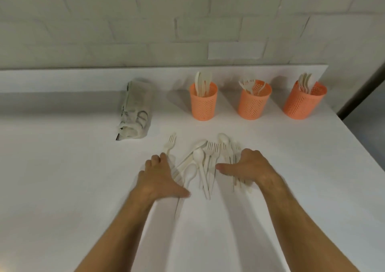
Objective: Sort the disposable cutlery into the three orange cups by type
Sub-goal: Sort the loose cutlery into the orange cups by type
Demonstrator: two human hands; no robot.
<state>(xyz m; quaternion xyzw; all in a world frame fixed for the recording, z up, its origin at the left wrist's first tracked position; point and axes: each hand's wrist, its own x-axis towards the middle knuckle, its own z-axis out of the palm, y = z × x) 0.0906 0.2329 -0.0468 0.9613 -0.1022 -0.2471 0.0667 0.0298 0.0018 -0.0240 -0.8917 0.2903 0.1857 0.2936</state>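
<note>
1. I'm mid-sort: the three cups (203,102) near the bench's back edge each hold some cutlery, while a loose pile (205,163) lies toward the front edge.
2. Next I must single out one type from the pile.
3. My left hand (160,178) pinches a fork (169,144) handle; my right hand (248,167) rests flat on the pile, fingers relaxed.
</note>
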